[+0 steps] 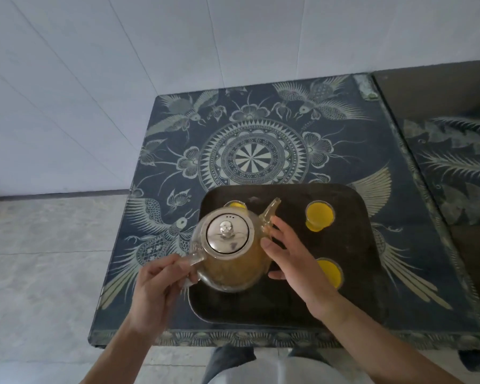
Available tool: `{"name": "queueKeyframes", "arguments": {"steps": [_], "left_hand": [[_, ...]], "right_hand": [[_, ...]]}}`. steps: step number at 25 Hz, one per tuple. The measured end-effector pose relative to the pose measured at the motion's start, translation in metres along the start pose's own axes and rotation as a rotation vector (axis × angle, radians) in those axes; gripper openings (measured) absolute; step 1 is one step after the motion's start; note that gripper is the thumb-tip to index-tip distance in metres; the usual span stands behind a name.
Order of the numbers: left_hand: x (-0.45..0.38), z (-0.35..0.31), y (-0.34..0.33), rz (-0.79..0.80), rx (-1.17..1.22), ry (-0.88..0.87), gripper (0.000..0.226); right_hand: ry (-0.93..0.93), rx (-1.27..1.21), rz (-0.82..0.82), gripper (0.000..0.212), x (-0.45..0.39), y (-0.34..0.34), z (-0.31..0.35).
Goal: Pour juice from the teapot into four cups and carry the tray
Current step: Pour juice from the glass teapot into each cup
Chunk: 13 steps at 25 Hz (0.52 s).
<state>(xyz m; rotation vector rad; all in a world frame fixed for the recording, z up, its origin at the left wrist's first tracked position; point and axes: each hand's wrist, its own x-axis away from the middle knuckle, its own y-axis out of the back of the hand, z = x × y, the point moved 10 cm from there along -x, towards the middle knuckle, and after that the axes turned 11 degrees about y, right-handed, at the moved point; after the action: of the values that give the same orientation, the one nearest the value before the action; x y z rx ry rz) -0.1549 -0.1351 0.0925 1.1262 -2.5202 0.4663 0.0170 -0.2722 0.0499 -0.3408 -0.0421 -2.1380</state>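
Teapot [229, 250] above tray [352, 273], handle gripped by left hand [157, 284]; right hand [291, 256] open, steadying spout side.

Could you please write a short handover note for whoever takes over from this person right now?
Left hand: closed on the handle of the glass teapot, held over the left part of the dark tray.
Right hand: open, fingers against the pot's side near the spout.
Three cups show orange juice: far left, mostly behind the pot; far right; near right, partly behind the right hand.
A fourth cup is not visible, possibly under the pot.
Left: confirm the fourth cup is filled, set the pot down, carry the tray.
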Motion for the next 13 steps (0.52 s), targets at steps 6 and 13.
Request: {"name": "queueKeyframes", "arguments": {"steps": [6,13], "left_hand": [[-0.034,-0.018,0.077,-0.072,-0.002,-0.039,0.027],[-0.075,-0.02,0.149,-0.132,0.067,0.002,0.021]], "right_hand": [[-0.009,-0.002,0.035,0.049,-0.063,-0.067,0.016],[-0.081,0.093,0.122,0.061,-0.152,-0.148,0.015]]}}
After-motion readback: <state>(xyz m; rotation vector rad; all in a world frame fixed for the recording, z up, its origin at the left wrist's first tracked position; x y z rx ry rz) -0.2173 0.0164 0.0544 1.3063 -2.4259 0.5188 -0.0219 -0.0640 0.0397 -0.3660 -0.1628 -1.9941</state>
